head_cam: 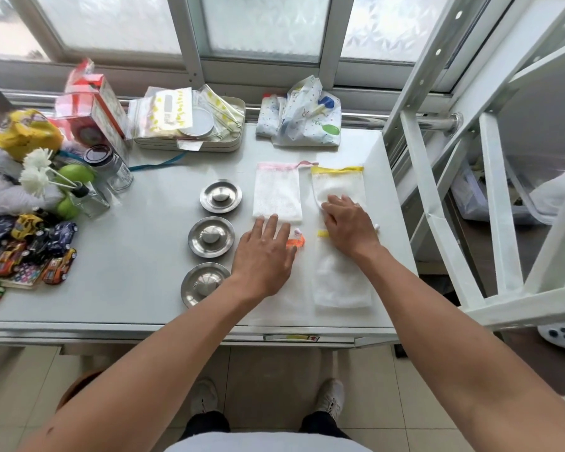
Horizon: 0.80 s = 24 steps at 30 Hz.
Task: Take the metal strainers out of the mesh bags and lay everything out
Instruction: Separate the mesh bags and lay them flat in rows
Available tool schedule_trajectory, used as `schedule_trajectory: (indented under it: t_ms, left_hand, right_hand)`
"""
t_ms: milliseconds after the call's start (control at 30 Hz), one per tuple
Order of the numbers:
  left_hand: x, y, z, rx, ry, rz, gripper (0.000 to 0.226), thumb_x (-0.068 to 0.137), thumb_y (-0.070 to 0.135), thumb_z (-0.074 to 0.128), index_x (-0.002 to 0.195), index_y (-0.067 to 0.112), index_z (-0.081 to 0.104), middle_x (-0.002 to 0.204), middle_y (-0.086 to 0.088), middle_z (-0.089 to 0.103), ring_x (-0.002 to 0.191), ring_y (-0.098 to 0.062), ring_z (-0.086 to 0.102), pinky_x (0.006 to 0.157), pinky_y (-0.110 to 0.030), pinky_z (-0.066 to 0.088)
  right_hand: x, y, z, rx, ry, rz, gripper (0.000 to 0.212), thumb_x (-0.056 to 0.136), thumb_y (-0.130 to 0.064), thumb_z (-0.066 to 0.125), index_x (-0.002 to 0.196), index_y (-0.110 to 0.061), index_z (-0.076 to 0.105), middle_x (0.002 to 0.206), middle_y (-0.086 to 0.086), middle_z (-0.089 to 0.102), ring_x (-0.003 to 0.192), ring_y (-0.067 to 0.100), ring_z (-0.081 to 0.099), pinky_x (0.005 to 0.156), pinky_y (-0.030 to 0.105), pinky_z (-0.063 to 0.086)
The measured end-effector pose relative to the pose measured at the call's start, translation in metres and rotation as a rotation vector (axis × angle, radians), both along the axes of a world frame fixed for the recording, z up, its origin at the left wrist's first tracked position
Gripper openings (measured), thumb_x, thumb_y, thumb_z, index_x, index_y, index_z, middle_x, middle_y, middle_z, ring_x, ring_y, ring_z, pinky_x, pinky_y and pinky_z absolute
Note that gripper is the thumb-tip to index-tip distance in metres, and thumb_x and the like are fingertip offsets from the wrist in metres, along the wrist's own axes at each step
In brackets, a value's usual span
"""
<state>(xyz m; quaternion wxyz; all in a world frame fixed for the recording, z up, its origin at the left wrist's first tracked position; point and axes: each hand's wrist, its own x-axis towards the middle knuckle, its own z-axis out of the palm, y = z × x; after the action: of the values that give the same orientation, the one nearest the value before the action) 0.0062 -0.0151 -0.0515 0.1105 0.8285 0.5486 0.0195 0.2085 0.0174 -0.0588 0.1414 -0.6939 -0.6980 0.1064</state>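
Observation:
Three round metal strainers lie in a column on the white table (128,262): a far one (221,196), a middle one (211,237) and a near one (204,283). To their right lie flat white mesh bags: a pink-trimmed one (277,194), a yellow-trimmed one (338,184), an orange-trimmed one (281,305) under my left hand, and a second yellow-trimmed one (340,282) near the front. My left hand (264,256) rests flat, fingers spread, on the orange-trimmed bag. My right hand (348,225) presses flat on the far yellow-trimmed bag's lower end.
Toy cars (36,247), a glass jar (110,168), green fruit (75,174) and boxes crowd the table's left side. A tray of plastic pouches (190,122) and a dotted bag (302,117) sit at the back. A white metal frame (437,177) stands to the right.

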Motion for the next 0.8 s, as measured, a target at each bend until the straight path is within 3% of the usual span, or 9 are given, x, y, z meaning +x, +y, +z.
schedule_trajectory:
  t_ms: [167,300,367,433,533,700,800]
  left_hand:
    - [-0.008,0.01,-0.002,0.056,-0.027,-0.013,0.032,0.096,0.028,0.045,0.123,0.013,0.054,0.149,-0.01,0.043,0.138,-0.029,0.035,0.103,-0.044,0.038]
    - [-0.015,0.018,0.001,0.092,-0.089,-0.028,0.026,0.089,0.027,0.056,0.108,0.013,0.067,0.127,-0.005,0.059,0.124,-0.027,0.047,0.094,-0.042,0.042]
    - [-0.02,0.021,0.0,0.127,-0.081,-0.05,0.023,0.087,0.025,0.057,0.103,0.013,0.07,0.117,-0.005,0.063,0.115,-0.028,0.052,0.089,-0.042,0.044]
    - [-0.021,0.025,-0.001,0.17,-0.043,-0.087,0.018,0.088,0.022,0.057,0.096,0.013,0.071,0.108,-0.005,0.065,0.106,-0.029,0.055,0.083,-0.04,0.044]
    - [-0.015,0.031,0.0,0.214,-0.007,-0.091,0.011,0.086,0.014,0.06,0.087,0.012,0.07,0.097,-0.006,0.066,0.096,-0.03,0.057,0.077,-0.04,0.046]
    - [-0.005,0.026,0.003,0.257,-0.059,0.02,0.019,0.085,0.02,0.066,0.101,0.011,0.068,0.104,-0.01,0.065,0.098,-0.034,0.058,0.077,-0.044,0.047]
    - [0.0,0.004,0.007,0.279,-0.146,-0.104,0.035,0.085,0.03,0.064,0.117,0.016,0.062,0.118,-0.008,0.063,0.11,-0.033,0.056,0.085,-0.045,0.045]
  right_hand:
    - [0.002,-0.005,0.009,-0.012,0.145,-0.02,0.037,0.097,-0.024,0.05,0.129,-0.008,0.06,0.14,0.014,0.056,0.135,0.034,0.044,0.11,0.042,0.034]
    - [0.011,-0.033,0.027,0.212,0.261,-0.436,0.03,0.091,-0.027,0.048,0.102,-0.007,0.066,0.105,0.014,0.066,0.1,0.033,0.059,0.083,0.035,0.044]
    - [0.024,-0.055,0.032,0.024,0.231,-0.569,0.025,0.086,-0.032,0.052,0.086,-0.009,0.063,0.09,0.011,0.064,0.086,0.031,0.058,0.073,0.035,0.044]
    - [0.027,-0.074,0.031,-0.23,0.197,-0.569,0.028,0.081,-0.037,0.06,0.076,-0.009,0.059,0.078,0.008,0.062,0.078,0.03,0.059,0.069,0.039,0.047]
    - [0.024,-0.085,0.022,-0.298,0.16,-0.512,0.029,0.077,-0.041,0.067,0.08,-0.013,0.062,0.08,0.003,0.064,0.089,0.029,0.059,0.075,0.037,0.05]
    - [0.027,-0.085,0.019,-0.32,0.16,-0.462,0.02,0.082,-0.035,0.067,0.067,-0.022,0.064,0.077,0.001,0.068,0.098,0.032,0.061,0.077,0.034,0.05]
    - [0.031,-0.089,0.022,-0.321,0.131,-0.43,0.019,0.082,-0.031,0.067,0.065,-0.023,0.064,0.08,0.005,0.07,0.098,0.033,0.061,0.081,0.039,0.053]
